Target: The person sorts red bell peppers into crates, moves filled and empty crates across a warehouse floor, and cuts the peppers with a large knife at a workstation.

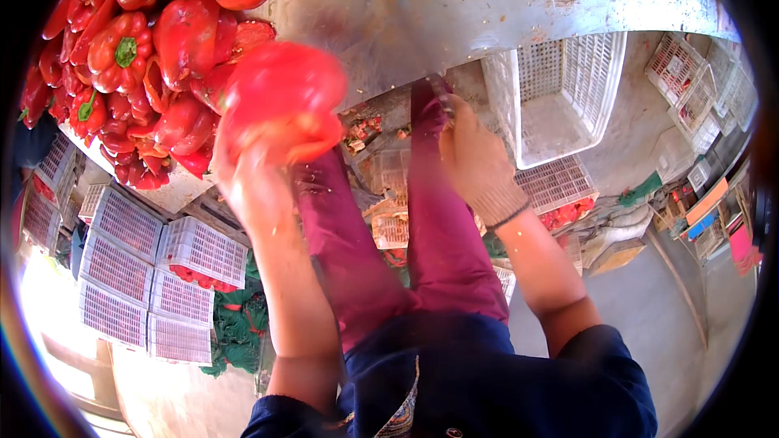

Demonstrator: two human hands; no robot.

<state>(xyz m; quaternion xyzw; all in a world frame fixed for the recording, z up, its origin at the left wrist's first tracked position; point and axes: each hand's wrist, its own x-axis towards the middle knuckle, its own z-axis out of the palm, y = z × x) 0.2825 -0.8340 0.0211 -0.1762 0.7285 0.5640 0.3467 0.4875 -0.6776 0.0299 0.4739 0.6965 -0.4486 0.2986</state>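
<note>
My left hand (253, 174), smeared by motion, is closed around a red bell pepper (284, 93) in front of the pile. The pepper is blurred too, so I cannot tell whether it is cut. My right hand (476, 150) wears a tan knitted glove and is closed over my right knee. From its fingers a short, narrow grey blade-like tool (439, 88) sticks out toward the table; the glove hides its handle. A heap of whole red bell peppers (122, 53), some with green stems, fills the far left.
The metal table (454, 4) carries scattered pale seeds and rusty stains. A white plastic crate (560, 126) stands against its near edge, right of my knees. Stacked crates (118, 264) rise at the left, and others (682, 73) at the far right. Pepper scraps (363, 131) lie below the table.
</note>
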